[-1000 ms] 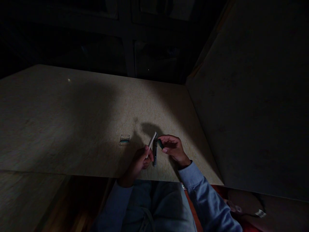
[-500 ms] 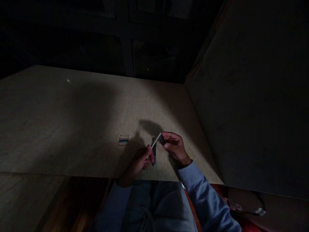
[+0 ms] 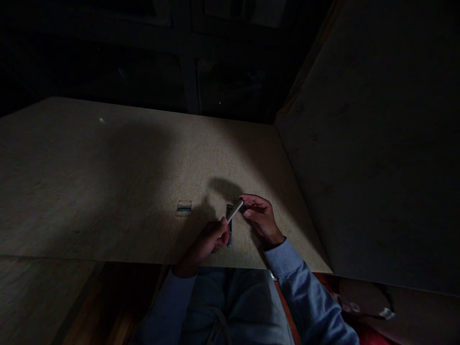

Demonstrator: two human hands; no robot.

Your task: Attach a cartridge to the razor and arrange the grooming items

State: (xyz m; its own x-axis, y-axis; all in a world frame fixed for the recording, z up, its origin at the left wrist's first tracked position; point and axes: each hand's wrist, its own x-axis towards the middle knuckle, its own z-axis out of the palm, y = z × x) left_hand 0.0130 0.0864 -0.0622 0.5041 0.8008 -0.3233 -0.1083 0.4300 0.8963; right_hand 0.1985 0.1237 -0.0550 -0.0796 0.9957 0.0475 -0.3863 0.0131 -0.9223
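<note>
My left hand (image 3: 212, 235) is closed around the lower end of a slim white stick (image 3: 235, 210), which points up and to the right. Between the thumb and fingers of my right hand (image 3: 261, 215) is a small dark piece that looks like a razor cartridge (image 3: 243, 207), mostly hidden. The stick's far end meets it or overlaps it; contact is unclear. Beneath the stick, a dark razor (image 3: 230, 231) lies on the table, its head away from me and partly covered. Left of my hands sits a small clear plastic case (image 3: 184, 205) with a dark, teal-striped cartridge (image 3: 184, 209) inside.
The pale marbled tabletop (image 3: 201, 153) is dimly lit, with shadows across it. A dark wall or panel (image 3: 377, 167) borders its right side. Dark framed panes (image 3: 230, 86) stand behind. My lap (image 3: 237, 302) is below the near edge.
The white stick's far end has shifted slightly right against the dark piece and the stick has turned, showing a broader side. The piece is tilted and less visible. Case and razor stay put.
</note>
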